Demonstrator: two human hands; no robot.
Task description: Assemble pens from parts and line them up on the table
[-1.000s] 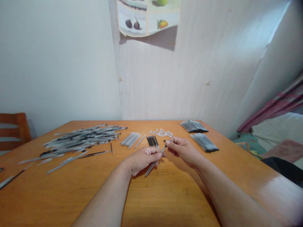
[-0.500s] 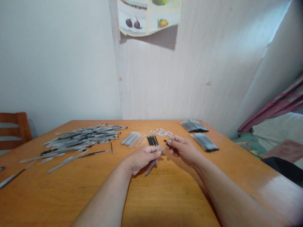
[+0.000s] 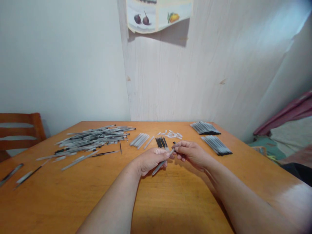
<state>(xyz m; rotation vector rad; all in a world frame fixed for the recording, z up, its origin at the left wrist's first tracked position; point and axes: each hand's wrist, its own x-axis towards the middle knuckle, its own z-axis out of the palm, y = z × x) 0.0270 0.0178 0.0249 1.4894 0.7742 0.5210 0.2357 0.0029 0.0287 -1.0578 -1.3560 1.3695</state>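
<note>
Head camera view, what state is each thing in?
Left hand, closed on pen
Pen, tilted
Right hand, pinching black piece
Black piece, by pen's end
Pen pile, jumbled
Pale tubes, lined up
Black sticks, side by side
White pieces, scattered
Pen rows, neatly aligned
Poster, edge curled

On the table [image 3: 156,201], left to right: a heap of pens [image 3: 95,138], a row of barrels [image 3: 139,140], refills [image 3: 161,142] before what look like loose caps [image 3: 170,134], then two pen bundles [image 3: 216,145], one behind the other
</note>
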